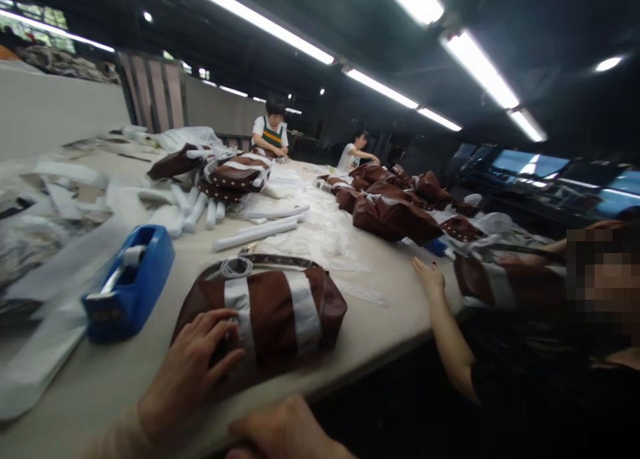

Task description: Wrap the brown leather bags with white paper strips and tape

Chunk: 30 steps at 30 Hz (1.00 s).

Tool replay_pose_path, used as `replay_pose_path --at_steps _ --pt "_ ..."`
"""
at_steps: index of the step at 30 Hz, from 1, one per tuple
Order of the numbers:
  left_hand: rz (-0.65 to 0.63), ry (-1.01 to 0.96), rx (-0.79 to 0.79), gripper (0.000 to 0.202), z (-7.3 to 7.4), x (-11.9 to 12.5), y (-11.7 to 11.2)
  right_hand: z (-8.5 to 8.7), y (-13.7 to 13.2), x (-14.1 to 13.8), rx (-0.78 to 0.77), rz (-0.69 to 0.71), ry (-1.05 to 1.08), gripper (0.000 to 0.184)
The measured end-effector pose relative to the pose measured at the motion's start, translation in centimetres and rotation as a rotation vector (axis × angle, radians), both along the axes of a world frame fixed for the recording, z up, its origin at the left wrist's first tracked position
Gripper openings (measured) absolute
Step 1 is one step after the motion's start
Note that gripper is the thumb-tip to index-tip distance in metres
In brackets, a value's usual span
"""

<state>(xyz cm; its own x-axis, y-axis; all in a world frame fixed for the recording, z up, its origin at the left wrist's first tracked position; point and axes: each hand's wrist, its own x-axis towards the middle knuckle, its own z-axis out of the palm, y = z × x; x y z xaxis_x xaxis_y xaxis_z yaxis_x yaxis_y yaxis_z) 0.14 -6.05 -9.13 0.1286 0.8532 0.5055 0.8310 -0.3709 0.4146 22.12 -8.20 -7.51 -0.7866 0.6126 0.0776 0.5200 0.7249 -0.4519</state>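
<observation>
A dark brown handbag lies on the table right in front of me, with two silvery-white bands wrapped across it. Its studded strap runs along the top, and a loop of pale cord rests beside the strap. My left hand touches the bag's left side near one band, fingers spread and slightly bent. Low at the table's front edge is my right hand, blurred and partly cut off. Its fingers look curled in, and whatever they may hold is hidden.
A blue tape dispenser stands left of the bag. White paper rolls and wrapping scraps lie beyond. Brown bags are piled at the back right. A co-worker's arm reaches onto the table at right; two other people work farther back.
</observation>
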Motion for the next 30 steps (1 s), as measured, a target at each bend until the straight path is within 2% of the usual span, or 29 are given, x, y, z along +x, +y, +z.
replay_pose_path --at_steps 2,6,10,13,16,19,21,24,27,30 --pt "-0.007 0.019 -0.044 0.034 1.0 0.4 -0.3 0.5 -0.4 0.8 -0.048 -0.021 0.102 0.025" --pt "0.070 0.072 -0.085 0.035 1.9 0.8 -0.3 1.1 -0.3 2.7 -0.077 -0.066 0.294 0.023" --pt "-0.011 0.007 -0.103 0.051 2.6 0.2 -0.6 1.6 0.1 4.1 -0.020 -0.069 0.399 0.018" --pt "0.021 -0.002 0.004 0.060 3.9 0.4 -1.4 2.3 0.7 5.1 0.048 -0.119 0.489 0.017" --pt "0.086 0.195 0.143 0.080 5.3 1.9 -1.8 3.5 2.1 5.7 0.083 -0.193 0.536 0.017" --pt "0.087 0.341 0.221 0.095 5.9 3.6 -0.8 5.2 4.6 5.5 0.180 -0.240 0.547 0.020" --pt "0.108 0.371 0.240 0.097 5.8 3.8 0.9 6.2 6.9 4.9 0.287 -0.252 0.483 0.028" --pt "0.141 0.393 0.176 0.096 4.4 3.0 3.7 6.6 10.8 3.7 0.393 -0.255 0.221 0.049" --pt "0.124 0.419 0.040 0.097 2.2 1.9 5.5 5.4 13.8 2.8 0.361 -0.220 -0.090 0.072" --pt "0.116 0.401 -0.029 0.099 0.8 1.5 5.7 3.9 15.0 2.9 0.302 -0.260 -0.235 0.087"
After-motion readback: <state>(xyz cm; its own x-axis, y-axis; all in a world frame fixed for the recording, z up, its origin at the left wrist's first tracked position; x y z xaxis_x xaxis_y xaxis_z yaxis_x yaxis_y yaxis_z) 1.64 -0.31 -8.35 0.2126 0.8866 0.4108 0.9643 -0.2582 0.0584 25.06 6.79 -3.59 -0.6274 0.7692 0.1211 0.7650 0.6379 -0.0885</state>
